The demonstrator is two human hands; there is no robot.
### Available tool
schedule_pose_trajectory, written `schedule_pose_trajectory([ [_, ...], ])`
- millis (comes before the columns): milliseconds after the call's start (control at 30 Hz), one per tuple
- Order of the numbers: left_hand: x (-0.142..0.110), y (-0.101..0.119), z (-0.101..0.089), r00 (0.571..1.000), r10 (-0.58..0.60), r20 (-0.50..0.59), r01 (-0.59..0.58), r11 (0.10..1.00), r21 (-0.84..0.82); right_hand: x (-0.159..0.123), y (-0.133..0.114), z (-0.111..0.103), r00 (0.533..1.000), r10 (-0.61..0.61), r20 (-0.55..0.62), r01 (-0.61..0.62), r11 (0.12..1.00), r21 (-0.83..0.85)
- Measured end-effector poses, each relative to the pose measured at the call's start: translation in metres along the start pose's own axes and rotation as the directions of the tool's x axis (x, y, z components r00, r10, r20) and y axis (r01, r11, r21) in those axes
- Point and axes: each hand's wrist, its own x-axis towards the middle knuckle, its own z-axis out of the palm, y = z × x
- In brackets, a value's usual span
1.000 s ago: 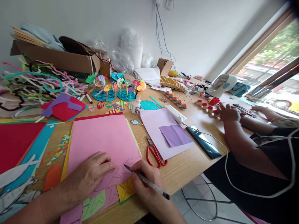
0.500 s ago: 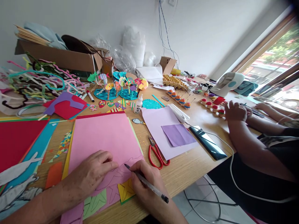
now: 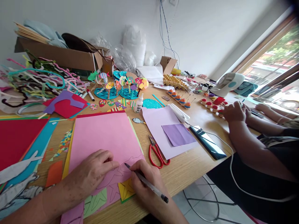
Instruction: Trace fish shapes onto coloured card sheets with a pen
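Pink paper (image 3: 100, 133) lies on the desk under both hands, with thin outlines drawn near its lower right corner. My left hand (image 3: 94, 169) rests on this sheet, fingers bent and thumb apart, pressing on it with nothing in its grasp. In my right hand (image 3: 148, 177) is a pen (image 3: 155, 189), its tip at the drawn lines. Below the sheet's lower edge, a green piece (image 3: 97, 202) and a yellow piece (image 3: 126, 189) of paper carry star-like line drawings. Red-handled scissors (image 3: 156, 152) lie right of my right hand.
A glue bottle (image 3: 138, 104), lilac paper (image 3: 161, 121) and a phone (image 3: 207, 143) lie beyond. Fish cutouts (image 3: 16, 169) and coloured sheets (image 3: 21, 137) are at left, with pipe cleaners (image 3: 44, 77) behind. A co-worker's hands (image 3: 234, 112) work at right near a white cable (image 3: 231, 168).
My hands and the pen hold nearly the same place on the pink paper. The co-worker's hands have shifted slightly.
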Motion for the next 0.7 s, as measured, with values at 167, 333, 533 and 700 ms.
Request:
schedule_pose_trajectory([
  [167, -0.0001, 0.0011, 0.0002, 1.0, -0.012, 0.003, 0.012, 1.0, -0.008, -0.0019, 0.0009, -0.0014, 1.0, 0.012, -0.004, -0.011, 0.999, 0.043],
  [333, -0.0019, -0.0001, 0.0013, 1.0, -0.024, 0.007, 0.024, 0.999, -0.03, -0.0048, -0.0015, -0.0045, 0.995, 0.096, 0.03, -0.098, 0.993, 0.063],
  [533, -0.004, -0.0029, 0.0036, 0.999, -0.036, 0.033, 0.037, 0.998, -0.047, -0.0043, -0.0053, -0.0071, 0.992, 0.121, 0.037, -0.123, 0.99, 0.072],
  [700, -0.0037, -0.0023, 0.0032, 0.998, -0.052, 0.036, 0.053, 0.997, -0.056, -0.0057, -0.0055, -0.0073, 0.992, 0.125, 0.025, -0.127, 0.989, 0.072],
])
